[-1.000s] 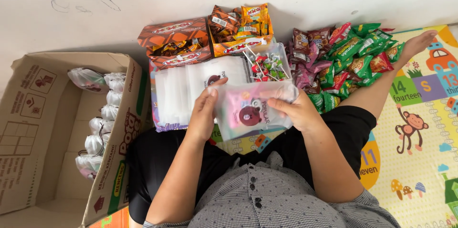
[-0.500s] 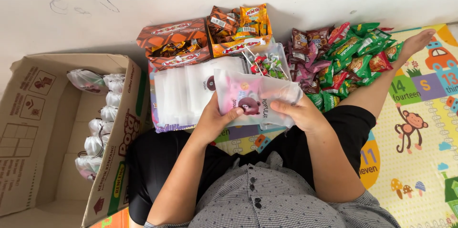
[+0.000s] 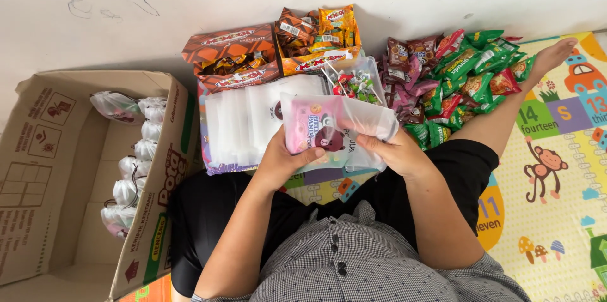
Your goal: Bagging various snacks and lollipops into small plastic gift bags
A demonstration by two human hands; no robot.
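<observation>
Head view, seen from above. Two bare hands meeting over the lap on one frosted clear plastic pouch (image 3: 363, 126) with a brown bear print: left hand (image 3: 282, 160) closed on its lower left edge, thumb across the front; right hand (image 3: 393, 150) pinching the right side. One pink snack packet (image 3: 308, 126) inside the pouch. Just behind the pouch, one stack of empty frosted pouches (image 3: 243, 122) and one clear tub of lollipops (image 3: 355, 84). Further behind, two open orange-brown cardboard boxes of wrapped chocolates (image 3: 231, 59). Right of the pouch, one heap of green and maroon snack packets (image 3: 458, 81), too many to count. Left of the pouch, one large brown cardboard carton (image 3: 38, 169) holding about seven tied filled bags (image 3: 136, 163).
</observation>
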